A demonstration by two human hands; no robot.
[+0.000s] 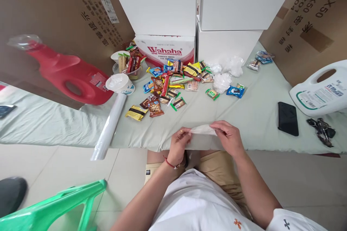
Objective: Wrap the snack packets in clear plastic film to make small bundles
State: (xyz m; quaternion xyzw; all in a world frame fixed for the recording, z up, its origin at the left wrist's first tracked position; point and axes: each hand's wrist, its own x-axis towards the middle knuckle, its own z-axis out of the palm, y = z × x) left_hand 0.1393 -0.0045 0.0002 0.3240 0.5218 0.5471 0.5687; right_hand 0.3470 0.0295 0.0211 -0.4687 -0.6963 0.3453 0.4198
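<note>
A thin, see-through plastic bag (203, 130) is stretched between my two hands just above the table's near edge. My left hand (179, 143) pinches its left end between thumb and fingers. At its right end, my right hand (229, 138) grips it the same way. Beyond them lies a loose pile of wrapped snacks (170, 86), with a yellow packet (136, 113) and a brown cookie packet (156, 108) on the near side. Crumpled clear plastic bags (222, 82) sit right of the pile, close to a blue packet (236, 91).
A clear plastic roll (110, 126) overhangs the table edge near a white paper bowl (120, 83). A red jug (73, 75) stands left; a white detergent jug (322, 90), black phone (287, 118) and keys (322, 131) are right. White boxes (230, 43) stand behind. A green stool (59, 202) is below.
</note>
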